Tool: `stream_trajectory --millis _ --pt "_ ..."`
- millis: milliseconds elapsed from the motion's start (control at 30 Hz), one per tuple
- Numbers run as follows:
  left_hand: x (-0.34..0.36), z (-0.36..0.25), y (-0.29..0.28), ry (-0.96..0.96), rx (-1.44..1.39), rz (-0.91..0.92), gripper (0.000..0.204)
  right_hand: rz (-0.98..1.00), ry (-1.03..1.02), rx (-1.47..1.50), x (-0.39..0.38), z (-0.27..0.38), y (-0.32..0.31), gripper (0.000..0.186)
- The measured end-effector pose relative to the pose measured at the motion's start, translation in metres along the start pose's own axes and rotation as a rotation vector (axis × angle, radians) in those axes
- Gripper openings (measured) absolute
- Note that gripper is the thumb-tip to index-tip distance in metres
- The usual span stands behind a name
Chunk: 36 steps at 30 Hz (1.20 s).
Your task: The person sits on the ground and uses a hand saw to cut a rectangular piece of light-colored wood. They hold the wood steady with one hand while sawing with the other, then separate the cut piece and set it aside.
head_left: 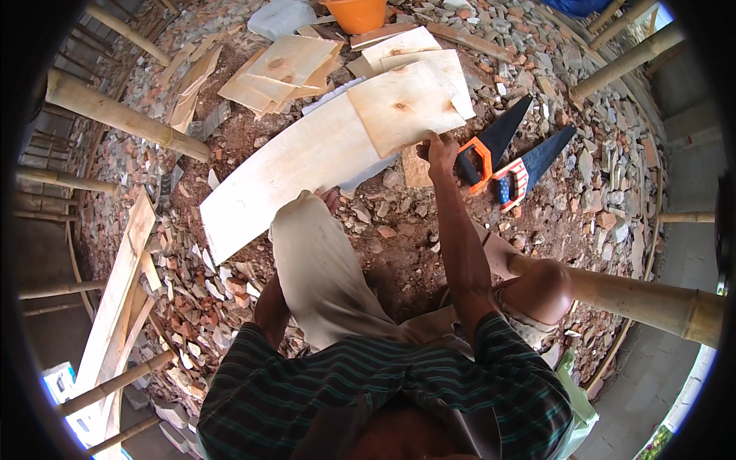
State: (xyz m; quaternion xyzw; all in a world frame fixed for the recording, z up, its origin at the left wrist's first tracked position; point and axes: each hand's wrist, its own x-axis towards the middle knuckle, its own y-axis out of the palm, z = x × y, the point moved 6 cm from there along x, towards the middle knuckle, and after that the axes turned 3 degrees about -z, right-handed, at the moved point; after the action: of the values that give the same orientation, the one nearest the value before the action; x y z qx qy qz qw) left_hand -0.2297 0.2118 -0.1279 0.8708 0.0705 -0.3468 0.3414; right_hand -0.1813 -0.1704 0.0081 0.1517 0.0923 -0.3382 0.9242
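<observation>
A long pale plywood board (287,172) lies slantwise in front of me, and a shorter plywood piece (404,107) with knots overlaps its right end. My right hand (441,151) is closed on the near right edge of this shorter piece. Only the fingers of my left hand (330,200) show, past my raised knee, close to the long board's near edge. The knee hides the rest of that hand, so its grip is unclear. To the right lie two handsaws: one with an orange and black handle (477,165), the other with a patterned handle (515,186).
Stacked plywood offcuts (280,69) lie beyond the board, near an orange bucket (356,14). Bamboo poles stand on the left (126,115) and right (629,295). Long planks (119,299) lean at the left. Broken brick rubble (606,192) covers the ground.
</observation>
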Motion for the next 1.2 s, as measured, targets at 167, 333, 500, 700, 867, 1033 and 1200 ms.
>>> stream_trajectory --millis 167,333,500,700,867,1033,1200 --pt "-0.012 -0.006 -0.011 -0.002 -0.016 -0.004 0.040 -0.036 0.040 0.080 0.021 -0.018 -0.007 0.013" --pt "-0.061 -0.039 -0.080 0.183 -0.246 -0.088 0.042 0.066 0.074 0.051 0.016 -0.018 -0.004 0.010" --pt "-0.054 -0.072 -0.162 0.444 -0.734 -0.271 0.033 -0.041 0.147 -0.010 0.002 -0.004 0.001 0.012" --pt "-0.093 -0.114 -0.183 1.045 0.111 -0.518 0.022 -0.016 0.138 -0.035 -0.003 0.005 0.003 0.012" --pt "-0.114 -0.116 -0.141 0.679 -0.750 -0.437 0.017 0.040 0.042 0.009 0.017 -0.019 -0.007 0.013" --pt "-0.183 -0.202 -0.090 0.866 -0.426 -0.283 0.032 0.048 -0.086 0.023 0.028 -0.033 -0.014 0.009" --pt "-0.255 -0.321 -0.074 1.146 -0.293 -0.668 0.050 0.170 0.169 0.556 0.023 -0.020 -0.004 0.012"
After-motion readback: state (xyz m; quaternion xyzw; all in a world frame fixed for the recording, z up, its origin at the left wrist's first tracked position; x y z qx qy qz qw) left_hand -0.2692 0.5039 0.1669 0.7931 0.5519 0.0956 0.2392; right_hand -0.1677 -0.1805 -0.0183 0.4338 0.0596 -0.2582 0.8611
